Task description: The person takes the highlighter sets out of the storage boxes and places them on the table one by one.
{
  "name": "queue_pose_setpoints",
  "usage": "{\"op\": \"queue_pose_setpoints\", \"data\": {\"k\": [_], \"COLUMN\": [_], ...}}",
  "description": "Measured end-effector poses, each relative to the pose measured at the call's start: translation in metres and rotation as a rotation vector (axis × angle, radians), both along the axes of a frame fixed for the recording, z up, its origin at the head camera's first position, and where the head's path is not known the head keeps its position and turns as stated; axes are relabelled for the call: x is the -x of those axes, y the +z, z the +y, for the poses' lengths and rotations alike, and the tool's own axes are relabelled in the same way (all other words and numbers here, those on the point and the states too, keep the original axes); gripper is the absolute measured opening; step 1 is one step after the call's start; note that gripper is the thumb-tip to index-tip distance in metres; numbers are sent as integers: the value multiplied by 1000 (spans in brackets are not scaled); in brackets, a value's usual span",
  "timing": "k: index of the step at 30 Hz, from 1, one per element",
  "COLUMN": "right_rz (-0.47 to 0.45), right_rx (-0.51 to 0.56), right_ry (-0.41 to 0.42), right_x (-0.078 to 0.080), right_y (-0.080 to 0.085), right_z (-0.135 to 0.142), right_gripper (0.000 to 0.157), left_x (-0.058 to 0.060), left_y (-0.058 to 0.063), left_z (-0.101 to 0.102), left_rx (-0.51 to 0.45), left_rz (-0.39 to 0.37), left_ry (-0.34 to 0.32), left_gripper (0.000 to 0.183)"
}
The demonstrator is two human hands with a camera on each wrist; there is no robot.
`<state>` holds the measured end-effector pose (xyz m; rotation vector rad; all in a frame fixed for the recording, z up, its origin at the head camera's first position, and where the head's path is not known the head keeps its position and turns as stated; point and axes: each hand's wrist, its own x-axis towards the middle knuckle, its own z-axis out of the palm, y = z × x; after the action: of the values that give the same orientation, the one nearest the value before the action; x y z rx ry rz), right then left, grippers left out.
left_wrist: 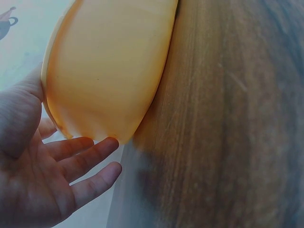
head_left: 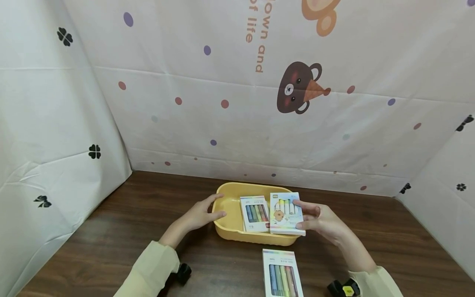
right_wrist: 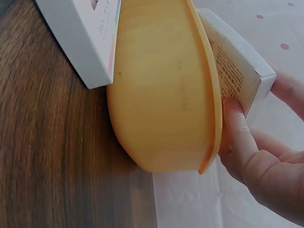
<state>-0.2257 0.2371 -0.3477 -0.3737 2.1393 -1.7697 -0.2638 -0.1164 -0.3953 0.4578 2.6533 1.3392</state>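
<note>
A shallow yellow plastic basin (head_left: 231,225) stands on the table. At its left end my left hand (head_left: 200,212) holds the rim, thumb over the inside and fingers against the outer wall (left_wrist: 114,80). My right hand (head_left: 320,220) pinches a white marker box (head_left: 287,214) with a bear picture and pale markers in its window. That box is tilted over the basin's right end, its printed back (right_wrist: 230,71) showing in the right wrist view. Left of it, a second marker box (head_left: 254,212) with coloured markers lies inside the basin.
A third marker box (head_left: 283,270) lies on the brown wood-grain table (head_left: 219,268) in front of the basin. Behind the table hangs a white patterned cloth (head_left: 237,123), with more cloth at both sides. Dark wrist cameras (head_left: 346,288) are worn on both wrists.
</note>
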Motion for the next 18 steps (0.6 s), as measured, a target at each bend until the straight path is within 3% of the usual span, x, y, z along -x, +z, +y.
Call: {"op": "queue_pose_setpoints", "data": {"k": [18], "right_rz": [-1], "right_rx": [7], "right_ry": [20], "right_x": [-6], "right_y": [0], "right_z": [12], "right_gripper": [82], "left_x": [2], "left_y": [-3], "left_z": [-2], "left_rx": [-3], "left_rz": [8], "left_ry": [-6], "left_gripper": [62]}}
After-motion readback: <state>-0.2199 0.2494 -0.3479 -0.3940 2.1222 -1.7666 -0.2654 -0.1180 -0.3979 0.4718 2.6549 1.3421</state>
